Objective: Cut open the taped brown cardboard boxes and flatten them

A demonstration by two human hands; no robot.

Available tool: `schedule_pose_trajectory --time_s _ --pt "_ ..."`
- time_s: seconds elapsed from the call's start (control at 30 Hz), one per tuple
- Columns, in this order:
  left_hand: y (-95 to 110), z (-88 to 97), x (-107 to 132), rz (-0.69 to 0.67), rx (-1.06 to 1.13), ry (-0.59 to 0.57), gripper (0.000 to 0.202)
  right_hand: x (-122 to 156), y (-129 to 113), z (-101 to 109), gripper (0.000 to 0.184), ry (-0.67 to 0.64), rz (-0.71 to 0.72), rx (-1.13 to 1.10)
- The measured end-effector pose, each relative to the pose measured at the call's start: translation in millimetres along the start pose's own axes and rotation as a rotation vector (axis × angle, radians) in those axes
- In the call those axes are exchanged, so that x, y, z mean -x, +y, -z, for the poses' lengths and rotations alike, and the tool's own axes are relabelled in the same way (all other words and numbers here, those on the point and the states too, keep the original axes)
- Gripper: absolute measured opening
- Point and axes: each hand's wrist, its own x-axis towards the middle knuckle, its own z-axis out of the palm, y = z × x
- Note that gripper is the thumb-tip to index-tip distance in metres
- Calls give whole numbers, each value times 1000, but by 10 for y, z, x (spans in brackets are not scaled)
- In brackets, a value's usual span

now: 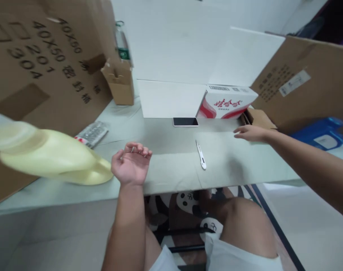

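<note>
My left hand is palm up near the table's front edge, its fingers loosely curled and apart with nothing in them. Just left of it is a large pale yellow bottle with a whitish cap. My right hand reaches over the right side of the table, fingers stretched out and holding nothing. Close behind that hand lies a brown cardboard piece. Between my hands a white utility knife rests on the table. A phone with a dark screen lies farther back.
A red and white carton stands at the back right. On the right is a blue container. A small brown box with a clear bottle is back left, near a grey packet. Large cardboard panels flank the table.
</note>
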Motion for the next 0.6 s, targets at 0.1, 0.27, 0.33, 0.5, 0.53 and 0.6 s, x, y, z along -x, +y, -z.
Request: schedule_pose_trajectory --time_s 0.1,0.27,0.33,0.5,0.53,0.6 --pt "138 63 44 -13 82 9 24 -59 -971 -193 25 -184 152 -63" --pt "264 144 61 15 134 62 20 -358 -2600 -771 19 -217 519 -139" --pt "274 189 69 54 116 72 18 -606 -3099 -1020 21 -196 579 -107" --pt "204 310 51 220 24 -41 52 -1438 -3890 -1516 24 -58 575 -38" --pt "185 320 26 256 5 -68 53 -1616 -3995 -1580 24 -26 553 -34" --pt "156 324 -52 305 -29 -144 53 -1957 -4176 -1670 25 22 511 -38"
